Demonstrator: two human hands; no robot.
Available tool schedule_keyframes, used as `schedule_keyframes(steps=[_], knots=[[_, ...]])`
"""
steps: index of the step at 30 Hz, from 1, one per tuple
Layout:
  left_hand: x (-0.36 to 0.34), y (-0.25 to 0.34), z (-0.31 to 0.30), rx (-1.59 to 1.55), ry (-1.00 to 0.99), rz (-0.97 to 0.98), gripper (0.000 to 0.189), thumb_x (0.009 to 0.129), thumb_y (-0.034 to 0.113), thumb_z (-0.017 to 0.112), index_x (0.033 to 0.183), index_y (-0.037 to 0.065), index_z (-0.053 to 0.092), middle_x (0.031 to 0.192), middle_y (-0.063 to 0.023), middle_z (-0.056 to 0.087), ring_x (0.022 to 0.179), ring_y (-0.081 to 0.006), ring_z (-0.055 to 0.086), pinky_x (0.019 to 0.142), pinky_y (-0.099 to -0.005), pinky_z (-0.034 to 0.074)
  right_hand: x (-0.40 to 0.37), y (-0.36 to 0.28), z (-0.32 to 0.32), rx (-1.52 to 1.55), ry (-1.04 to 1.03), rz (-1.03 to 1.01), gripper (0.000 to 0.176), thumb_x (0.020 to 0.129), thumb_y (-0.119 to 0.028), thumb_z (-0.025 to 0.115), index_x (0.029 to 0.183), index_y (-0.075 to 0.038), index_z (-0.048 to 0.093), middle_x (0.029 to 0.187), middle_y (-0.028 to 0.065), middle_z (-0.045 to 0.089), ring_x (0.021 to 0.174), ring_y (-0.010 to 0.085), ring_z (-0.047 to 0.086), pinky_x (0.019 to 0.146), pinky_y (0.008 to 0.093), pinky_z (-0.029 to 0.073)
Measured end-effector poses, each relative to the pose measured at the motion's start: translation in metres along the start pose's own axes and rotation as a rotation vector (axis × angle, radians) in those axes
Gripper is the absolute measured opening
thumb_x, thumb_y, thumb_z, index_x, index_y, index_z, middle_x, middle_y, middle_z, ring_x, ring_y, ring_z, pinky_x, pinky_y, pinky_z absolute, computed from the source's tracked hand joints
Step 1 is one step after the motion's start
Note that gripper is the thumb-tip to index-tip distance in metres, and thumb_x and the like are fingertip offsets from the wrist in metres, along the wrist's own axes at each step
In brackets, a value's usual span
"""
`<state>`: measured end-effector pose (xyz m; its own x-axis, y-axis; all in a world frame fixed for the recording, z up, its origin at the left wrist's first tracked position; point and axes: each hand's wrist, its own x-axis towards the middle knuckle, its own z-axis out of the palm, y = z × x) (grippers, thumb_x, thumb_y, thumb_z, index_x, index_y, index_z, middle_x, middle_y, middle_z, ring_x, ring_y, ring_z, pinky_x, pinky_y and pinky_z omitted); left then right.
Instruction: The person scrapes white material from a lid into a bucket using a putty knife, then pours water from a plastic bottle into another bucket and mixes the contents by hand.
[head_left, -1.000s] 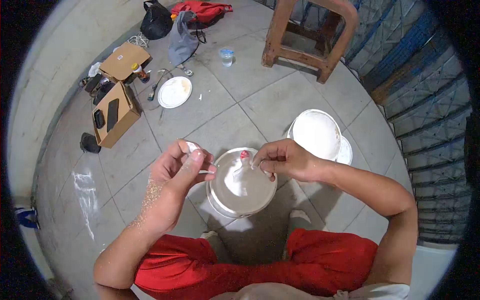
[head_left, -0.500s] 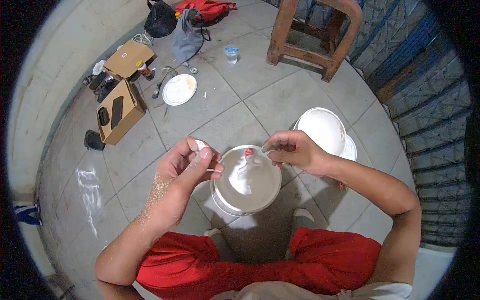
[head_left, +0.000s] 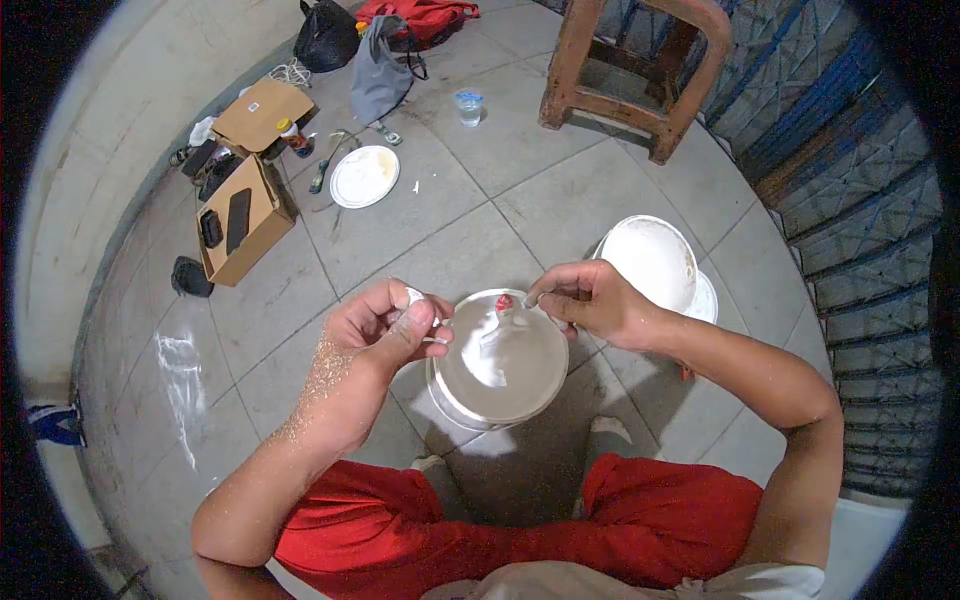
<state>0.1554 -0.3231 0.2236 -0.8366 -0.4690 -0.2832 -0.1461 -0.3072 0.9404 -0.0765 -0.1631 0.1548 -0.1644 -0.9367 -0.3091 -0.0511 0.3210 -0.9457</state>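
My left hand (head_left: 385, 325) is closed in a pinch around a small white piece (head_left: 413, 296), left of a round white-rimmed bucket (head_left: 430, 385) between my legs. Fine tan specks cover that wrist and forearm. My right hand (head_left: 585, 300) has its thumb and forefinger drawn together over the bucket's right rim; what they hold, if anything, is too small to make out. Inside the bucket is a smooth greyish-white surface with a bright patch on it. A small white thing with a red tip (head_left: 504, 303) shows near its far rim.
A second tub (head_left: 650, 262) with white contents stands at right. Farther off are a white plate (head_left: 365, 177), a plastic cup (head_left: 469, 108), an open cardboard box (head_left: 255, 225) and a wooden stool (head_left: 630, 105). A white smear (head_left: 180, 385) marks the floor at left.
The view has shifted slightly. My right fingertips have come closer together and over the bucket rim. My left hand still pinches the white piece in nearly the same place.
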Motion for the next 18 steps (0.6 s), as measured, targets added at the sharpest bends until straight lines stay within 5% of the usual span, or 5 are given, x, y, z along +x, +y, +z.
schedule_keyframes(steps=[7, 16, 18], knots=[[-0.001, 0.0, -0.002, -0.043, 0.0, -0.03, 0.016, 0.102, 0.019, 0.057, 0.096, 0.005, 0.062, 0.097, -0.0073, 0.068, 0.089, -0.0128, 0.063, 0.086, -0.0302, 0.053, 0.001, -0.006, 0.003, 0.116, 0.026, 0.005, 0.02, 0.103, -0.018, 0.056, 0.102, -0.002, 0.067, 0.077, 0.0006, 0.063, 0.062, 0.007, 0.053, 0.057, 0.0249, 0.048], [0.003, -0.003, 0.0, -0.156, -0.02, 0.008, 0.033, 0.105, 0.03, 0.051, 0.081, 0.008, 0.054, 0.075, -0.0037, 0.057, 0.071, -0.0165, 0.06, 0.07, -0.0295, 0.047, 0.008, -0.01, -0.004, 0.156, 0.054, 0.091, 0.019, 0.101, -0.021, 0.057, 0.103, -0.004, 0.065, 0.08, -0.0004, 0.062, 0.065, 0.0073, 0.055, 0.059, 0.0253, 0.048], [0.007, -0.002, 0.004, 0.009, 0.128, -0.006, 0.037, 0.105, 0.032, 0.048, 0.075, 0.011, 0.048, 0.066, -0.0036, 0.05, 0.062, -0.0185, 0.054, 0.07, -0.0335, 0.047, 0.012, -0.011, -0.013, 0.181, 0.058, 0.066, 0.02, 0.099, -0.024, 0.06, 0.104, -0.005, 0.065, 0.078, -0.0007, 0.06, 0.065, 0.0078, 0.055, 0.059, 0.0247, 0.048]])
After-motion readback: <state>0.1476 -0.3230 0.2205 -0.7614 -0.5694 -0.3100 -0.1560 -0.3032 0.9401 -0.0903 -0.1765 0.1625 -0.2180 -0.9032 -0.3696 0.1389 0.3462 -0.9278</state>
